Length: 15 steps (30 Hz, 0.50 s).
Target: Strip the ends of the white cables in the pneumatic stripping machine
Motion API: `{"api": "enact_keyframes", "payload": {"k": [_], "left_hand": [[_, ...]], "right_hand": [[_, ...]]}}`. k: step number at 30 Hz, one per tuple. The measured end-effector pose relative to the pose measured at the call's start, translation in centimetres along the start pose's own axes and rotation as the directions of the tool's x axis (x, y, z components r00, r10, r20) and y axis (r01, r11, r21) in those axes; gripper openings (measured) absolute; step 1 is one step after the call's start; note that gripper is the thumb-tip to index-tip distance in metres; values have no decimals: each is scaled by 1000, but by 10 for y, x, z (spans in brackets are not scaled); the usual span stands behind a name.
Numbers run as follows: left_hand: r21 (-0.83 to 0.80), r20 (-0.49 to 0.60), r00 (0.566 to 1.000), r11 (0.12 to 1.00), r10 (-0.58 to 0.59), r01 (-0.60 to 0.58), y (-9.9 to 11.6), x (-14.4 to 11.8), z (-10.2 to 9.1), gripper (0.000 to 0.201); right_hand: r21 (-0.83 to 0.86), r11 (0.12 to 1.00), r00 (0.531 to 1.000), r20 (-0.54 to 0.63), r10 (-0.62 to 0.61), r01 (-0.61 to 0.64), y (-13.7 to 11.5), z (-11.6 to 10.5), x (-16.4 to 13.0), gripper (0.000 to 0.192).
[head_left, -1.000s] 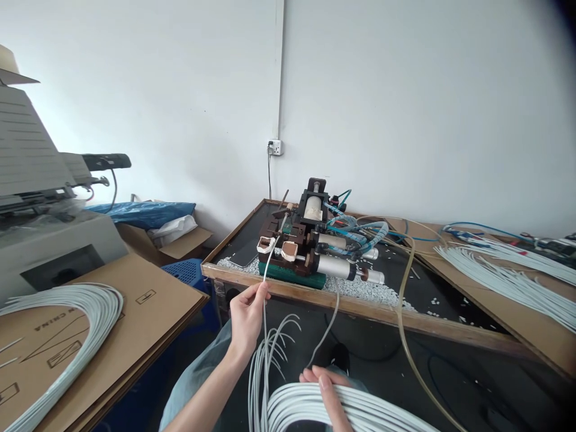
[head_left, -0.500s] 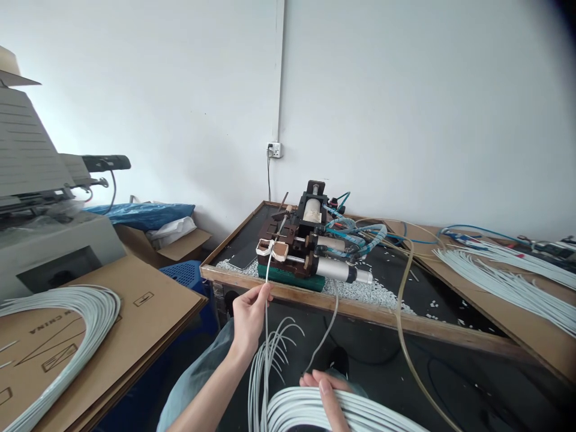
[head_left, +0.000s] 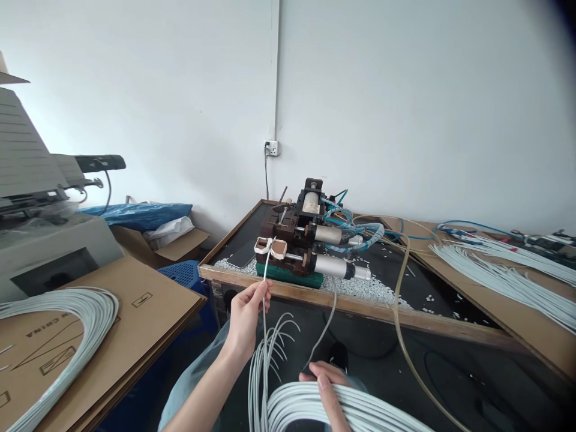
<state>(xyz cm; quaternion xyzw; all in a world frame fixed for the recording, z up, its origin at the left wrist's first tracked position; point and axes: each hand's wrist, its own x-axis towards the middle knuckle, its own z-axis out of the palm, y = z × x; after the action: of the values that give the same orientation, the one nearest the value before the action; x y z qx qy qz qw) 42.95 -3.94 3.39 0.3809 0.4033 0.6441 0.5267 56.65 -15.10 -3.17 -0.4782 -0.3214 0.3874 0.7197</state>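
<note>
My left hand (head_left: pixel 249 312) pinches a single white cable (head_left: pixel 266 269) between thumb and fingertips, just in front of the bench edge. The cable's upper end runs into the front jaws (head_left: pixel 272 247) of a pneumatic machine with silver cylinders (head_left: pixel 335 266). Below, that same cable trails down past my wrist. A thick bundle of white cables (head_left: pixel 297 403) curves across my lap, its loose ends (head_left: pixel 281 336) fanned out. My right hand (head_left: pixel 327 390) is closed around this bundle, thumb on top and fingers along the far side.
White scraps (head_left: pixel 360 291) litter the dark bench around the machine's green base (head_left: pixel 288 276). Cardboard at left carries a coiled cable bundle (head_left: pixel 96 306); more white cables (head_left: pixel 504 282) lie at right. A yellowish hose (head_left: pixel 398 300) hangs over the wooden bench edge (head_left: pixel 243 279).
The machine's rear brown block has moved back, widening the gap behind the front jaws. My view has shifted slightly. Both hands keep their hold in nearly the same places.
</note>
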Motion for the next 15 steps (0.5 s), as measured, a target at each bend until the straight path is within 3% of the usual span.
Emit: {"api": "enact_keyframes", "payload": {"k": [3, 6, 9, 11, 13, 15], "left_hand": [[109, 15, 992, 986, 123, -124, 4, -16, -2, 30], [327, 256, 952, 912, 168, -249, 10, -28, -5, 29], [557, 557, 824, 691, 100, -460, 18, -33, -5, 27], [607, 644, 763, 564, 66, -561, 24, -35, -1, 28], [588, 696, 718, 565, 12, -579, 30, -40, 5, 32], [515, 786, 610, 649, -98, -560, 37, -47, 13, 28]], "right_hand": [[-123, 992, 998, 68, 2, 6, -2, 0, -3, 31], [-198, 979, 991, 116, 70, -46, -17, 3, -14, 36], [-238, 965, 974, 162, 156, -115, -35, 8, -24, 32], [-263, 949, 950, 207, 233, -175, -43, 11, -28, 28], [-275, 943, 929, 261, 262, -189, -46, 11, -29, 25], [-292, 943, 926, 287, 246, -160, -46, 12, -30, 23]]}}
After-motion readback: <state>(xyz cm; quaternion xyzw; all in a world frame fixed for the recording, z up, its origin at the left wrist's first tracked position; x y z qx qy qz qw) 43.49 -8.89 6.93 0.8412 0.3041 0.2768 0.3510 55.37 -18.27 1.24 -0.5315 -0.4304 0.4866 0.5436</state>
